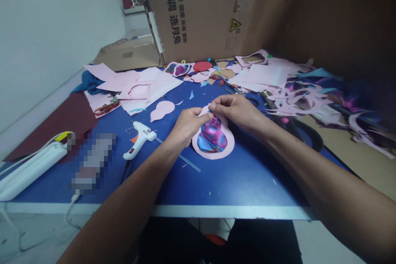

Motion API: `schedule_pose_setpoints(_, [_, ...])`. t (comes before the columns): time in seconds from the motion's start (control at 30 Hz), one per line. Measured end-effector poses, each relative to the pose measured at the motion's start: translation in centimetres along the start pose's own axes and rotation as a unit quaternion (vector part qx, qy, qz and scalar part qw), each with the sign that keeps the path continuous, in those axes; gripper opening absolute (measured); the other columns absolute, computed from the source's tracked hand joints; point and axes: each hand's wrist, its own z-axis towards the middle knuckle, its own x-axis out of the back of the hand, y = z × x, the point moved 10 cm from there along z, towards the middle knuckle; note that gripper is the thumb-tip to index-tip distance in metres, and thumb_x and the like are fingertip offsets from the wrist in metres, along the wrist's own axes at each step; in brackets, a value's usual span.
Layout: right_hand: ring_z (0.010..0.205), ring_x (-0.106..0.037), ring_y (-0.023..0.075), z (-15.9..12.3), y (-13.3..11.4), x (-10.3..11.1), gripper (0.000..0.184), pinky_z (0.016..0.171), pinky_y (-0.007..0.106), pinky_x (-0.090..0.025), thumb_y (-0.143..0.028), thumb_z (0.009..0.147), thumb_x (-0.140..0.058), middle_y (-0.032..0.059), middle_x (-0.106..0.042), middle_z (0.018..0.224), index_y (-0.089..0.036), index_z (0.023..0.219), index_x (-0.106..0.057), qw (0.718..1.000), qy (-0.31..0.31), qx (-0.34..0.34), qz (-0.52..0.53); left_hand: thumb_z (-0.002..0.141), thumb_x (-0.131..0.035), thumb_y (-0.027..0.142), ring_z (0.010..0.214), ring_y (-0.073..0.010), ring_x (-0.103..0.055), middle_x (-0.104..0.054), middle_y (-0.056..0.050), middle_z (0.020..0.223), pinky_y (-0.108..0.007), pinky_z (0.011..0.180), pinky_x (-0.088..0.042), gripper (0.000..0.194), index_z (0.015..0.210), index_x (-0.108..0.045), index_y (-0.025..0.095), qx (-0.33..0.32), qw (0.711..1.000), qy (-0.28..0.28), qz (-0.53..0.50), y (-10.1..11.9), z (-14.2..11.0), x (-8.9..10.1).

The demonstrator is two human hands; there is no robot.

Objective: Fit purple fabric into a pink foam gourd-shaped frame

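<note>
A pink gourd-shaped paper cutout [213,156] with a shiny purple and blue patterned centre is held just above the blue table. My left hand [189,126] grips its left side, the thumb lying over the front. At the narrow top, my right hand [232,109] pinches the edge, its fingertips close to the left thumb. Whatever may lie between those fingertips is hidden. To the left of my left hand, a plain pink gourd-shaped piece [163,110] rests on the table. A white glue gun [139,138] lies nearby, a clear glue stick [189,163] reaching out from its back.
A power strip [34,171] and a blurred-out device [94,161] with a cable lie at the left. Pink paper sheets [151,84] and scraps [305,99] cover the back and right. Finished-looking gourd pieces [177,69] lie behind. A large cardboard box [207,16] stands at the rear.
</note>
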Motion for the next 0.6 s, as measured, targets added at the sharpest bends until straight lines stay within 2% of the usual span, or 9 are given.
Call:
schedule_pose_setpoints(0.27, [0.063, -0.053, 0.0146, 0.03, 0.11, 0.04, 0.036, 0.058, 0.029, -0.04, -0.054, 0.081, -0.087, 0.0022, -0.071, 0.072, -0.019, 0.084, -0.079, 1.0, 0.001, 0.004, -0.007, 0.065, -0.097, 0.035, 0.064, -0.0122, -0.058, -0.07, 0.0, 0.073, -0.026, 0.062, -0.042, 0.031, 0.075, -0.074, 0.016, 0.002, 1.0, -0.003, -0.006, 0.02, -0.1, -0.14])
schedule_pose_setpoints(0.6, [0.061, -0.052, 0.0142, -0.16, -0.06, -0.42, 0.039, 0.056, 0.028, -0.039, -0.057, 0.08, -0.088, 0.0019, -0.071, 0.071, -0.019, 0.083, -0.079, 1.0, -0.015, -0.009, 0.004, 0.071, -0.094, 0.041, 0.065, -0.0126, -0.059, -0.07, -0.001, 0.073, -0.026, 0.064, -0.044, 0.033, 0.072, -0.071, 0.017, -0.012, 1.0, -0.004, 0.001, 0.11, -0.05, 0.02])
